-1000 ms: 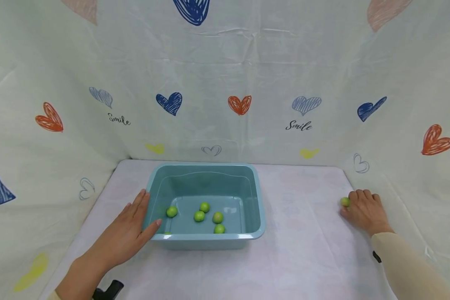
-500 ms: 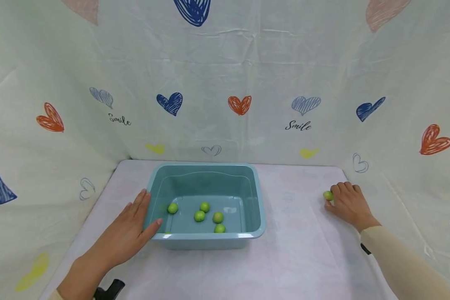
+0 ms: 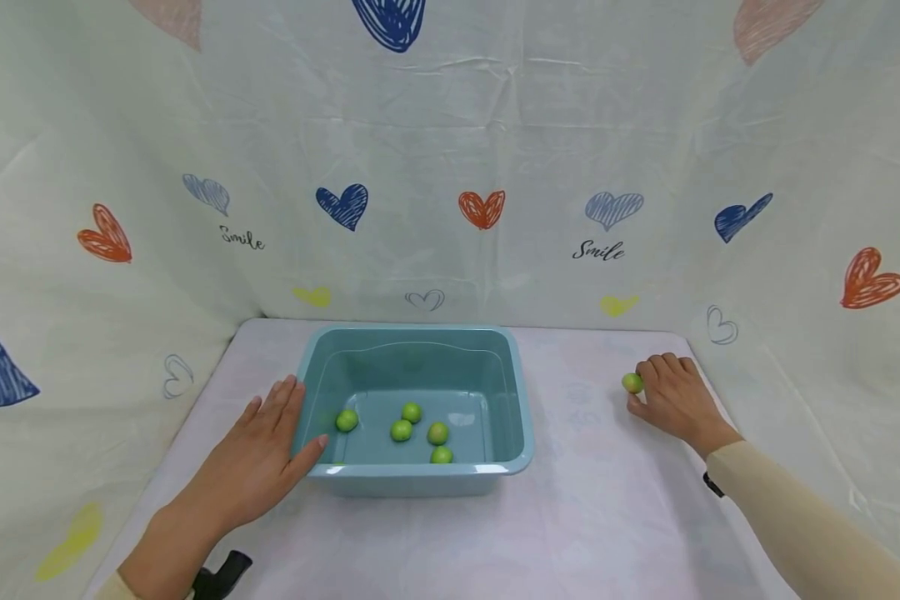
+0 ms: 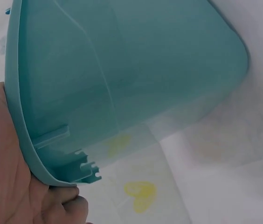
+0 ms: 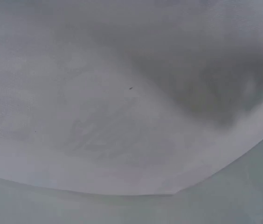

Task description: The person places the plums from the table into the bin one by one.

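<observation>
A light blue-green plastic basin [image 3: 427,470] stands on the table left of centre. Several small round green fruits [image 3: 401,430] lie on its floor. My left hand [image 3: 251,458] rests along the basin's left rim with straight fingers, the thumb reaching over the near corner. From the left wrist, that hand [image 4: 5,163] shows against the rim of the basin [image 4: 136,70]. To the right, my right hand [image 3: 675,400] pinches a small round green fruit [image 3: 632,382] between thumb and fingertips, close over the table. The right wrist view shows neither hand nor fruit, only cloth and a shadow.
A pale cloth covers the table [image 3: 570,517]. Behind it and at both sides hangs a white sheet [image 3: 540,150] printed with hearts and "Smile". A black wrist strap piece [image 3: 225,575] sits below the left hand.
My right hand has moved left and away from me with the green fruit, from the table's right edge towards the basin. My left hand stays on the rim.
</observation>
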`<state>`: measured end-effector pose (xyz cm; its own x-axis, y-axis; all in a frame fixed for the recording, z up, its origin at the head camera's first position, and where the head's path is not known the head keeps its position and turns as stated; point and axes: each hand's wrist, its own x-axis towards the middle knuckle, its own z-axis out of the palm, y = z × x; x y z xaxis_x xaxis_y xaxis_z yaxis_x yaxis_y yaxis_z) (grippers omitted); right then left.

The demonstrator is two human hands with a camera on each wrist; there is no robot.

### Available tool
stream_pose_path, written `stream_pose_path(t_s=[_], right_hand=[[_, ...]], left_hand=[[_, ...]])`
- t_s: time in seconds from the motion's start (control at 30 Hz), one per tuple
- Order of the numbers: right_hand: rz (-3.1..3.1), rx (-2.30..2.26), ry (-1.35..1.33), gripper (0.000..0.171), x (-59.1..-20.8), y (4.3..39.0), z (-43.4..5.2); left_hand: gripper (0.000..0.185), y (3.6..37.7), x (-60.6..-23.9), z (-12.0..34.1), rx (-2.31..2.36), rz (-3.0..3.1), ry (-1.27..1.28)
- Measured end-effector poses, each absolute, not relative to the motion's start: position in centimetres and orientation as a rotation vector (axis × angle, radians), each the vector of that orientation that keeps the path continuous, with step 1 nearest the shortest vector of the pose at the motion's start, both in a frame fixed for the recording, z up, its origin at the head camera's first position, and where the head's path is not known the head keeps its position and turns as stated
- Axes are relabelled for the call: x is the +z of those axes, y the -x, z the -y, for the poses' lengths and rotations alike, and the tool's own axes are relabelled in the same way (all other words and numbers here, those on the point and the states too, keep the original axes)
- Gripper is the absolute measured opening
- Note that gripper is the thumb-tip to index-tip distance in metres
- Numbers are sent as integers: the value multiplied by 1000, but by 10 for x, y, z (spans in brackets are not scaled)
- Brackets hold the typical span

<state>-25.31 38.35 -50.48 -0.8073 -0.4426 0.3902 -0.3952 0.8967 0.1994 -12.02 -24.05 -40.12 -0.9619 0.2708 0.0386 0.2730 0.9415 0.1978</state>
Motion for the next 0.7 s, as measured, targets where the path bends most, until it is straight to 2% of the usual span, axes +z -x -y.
stream_pose_path(t_s=[0.27, 0.7], right_hand=[[2602, -134, -608, 40, -490, 258, -365], [2499, -5, -695, 39, -435, 268, -308]], left_hand=[[88, 120, -399, 240, -290, 3083, 442], [88, 118, -400, 241, -316, 3094, 447]])
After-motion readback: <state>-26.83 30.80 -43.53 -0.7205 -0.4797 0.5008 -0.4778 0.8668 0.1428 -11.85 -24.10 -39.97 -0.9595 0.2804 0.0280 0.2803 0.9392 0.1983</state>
